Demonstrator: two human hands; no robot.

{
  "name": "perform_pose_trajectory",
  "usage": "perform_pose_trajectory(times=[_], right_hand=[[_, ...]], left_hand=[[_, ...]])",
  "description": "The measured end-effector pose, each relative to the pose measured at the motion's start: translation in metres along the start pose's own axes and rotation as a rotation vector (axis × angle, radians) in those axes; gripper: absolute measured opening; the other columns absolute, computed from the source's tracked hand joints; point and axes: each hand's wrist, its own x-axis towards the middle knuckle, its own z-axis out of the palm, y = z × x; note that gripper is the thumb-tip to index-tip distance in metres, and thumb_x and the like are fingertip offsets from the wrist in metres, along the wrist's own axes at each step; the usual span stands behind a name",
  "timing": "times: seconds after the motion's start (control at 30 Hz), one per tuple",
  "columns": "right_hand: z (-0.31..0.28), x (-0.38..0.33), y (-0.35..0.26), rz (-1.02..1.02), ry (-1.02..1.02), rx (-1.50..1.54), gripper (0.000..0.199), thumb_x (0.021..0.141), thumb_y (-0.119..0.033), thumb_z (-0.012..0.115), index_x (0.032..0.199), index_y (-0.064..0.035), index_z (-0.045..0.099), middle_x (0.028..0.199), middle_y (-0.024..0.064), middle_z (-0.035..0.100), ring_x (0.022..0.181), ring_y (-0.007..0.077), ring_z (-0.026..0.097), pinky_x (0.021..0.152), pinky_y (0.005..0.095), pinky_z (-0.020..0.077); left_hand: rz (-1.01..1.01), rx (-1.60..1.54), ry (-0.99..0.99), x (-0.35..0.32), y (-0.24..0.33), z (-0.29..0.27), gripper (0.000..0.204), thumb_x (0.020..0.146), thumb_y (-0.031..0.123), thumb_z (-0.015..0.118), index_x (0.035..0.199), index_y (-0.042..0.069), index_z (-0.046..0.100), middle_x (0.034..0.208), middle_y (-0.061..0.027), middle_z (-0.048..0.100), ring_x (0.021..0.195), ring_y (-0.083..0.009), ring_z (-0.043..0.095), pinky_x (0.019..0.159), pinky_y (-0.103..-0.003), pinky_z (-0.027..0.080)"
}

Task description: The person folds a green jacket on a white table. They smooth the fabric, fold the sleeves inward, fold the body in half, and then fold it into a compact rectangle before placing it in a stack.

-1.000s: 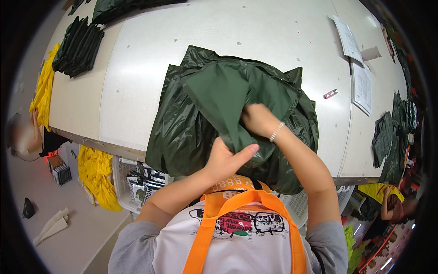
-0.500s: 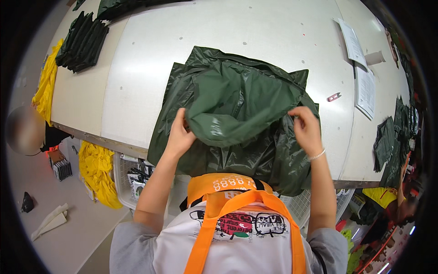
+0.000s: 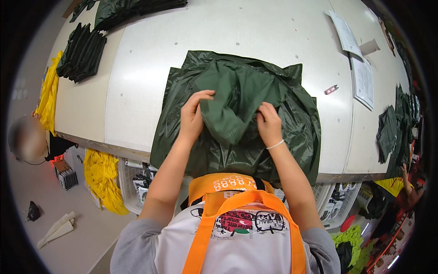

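A dark green, shiny rain garment (image 3: 292,132) lies spread on the table in front of me. A hood-like part (image 3: 237,86) of it is gathered in the middle, its lower edge folded into a point towards me. My left hand (image 3: 191,116) has its fingers closed on the left edge of this part. Opposite it, my right hand (image 3: 270,123) pinches the right edge between thumb and fingers. Both hands are above the garment, a short way apart. Folds hide the inside of the hood-like part.
Folded dark green garments (image 3: 82,52) lie at the far left of the white table (image 3: 141,82). Paper sheets (image 3: 362,80) and small pink thread snips (image 3: 331,89) are at right. Below the front edge are white baskets (image 3: 130,185) and yellow cloth (image 3: 105,178). Another person's hand (image 3: 405,172) is at far right.
My hands have come closer together, the right one moving left and the left one slightly up and right. The wide opening of the hood-like part has narrowed into a gathered fold.
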Motion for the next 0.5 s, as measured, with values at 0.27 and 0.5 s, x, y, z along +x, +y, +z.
perform_pose_trajectory(times=[0.27, 0.5], right_hand=[[-0.105, 0.024, 0.057, 0.259, -0.200, -0.068, 0.028, 0.083, -0.016, 0.066, 0.069, 0.0034, 0.052, 0.068, 0.0145, 0.053, 0.059, 0.0274, 0.049, 0.056, 0.0347, 0.0408], [-0.074, 0.038, 0.091, 0.402, -0.138, -0.260, 0.046, 0.090, -0.034, 0.058, 0.063, 0.0027, 0.050, 0.061, 0.0218, 0.048, 0.051, 0.0365, 0.043, 0.050, 0.0409, 0.0356]], left_hand=[[0.313, 0.920, 0.044, 0.030, -0.024, -0.056, 0.035, 0.068, 0.028, 0.078, 0.082, 0.003, 0.059, 0.085, -0.0125, 0.060, 0.079, -0.0310, 0.056, 0.072, -0.039, 0.043], [0.515, 0.552, -0.484, -0.028, 0.009, 0.039, 0.034, 0.069, 0.031, 0.073, 0.090, 0.007, 0.059, 0.087, -0.0078, 0.059, 0.083, -0.0267, 0.057, 0.075, -0.038, 0.044]])
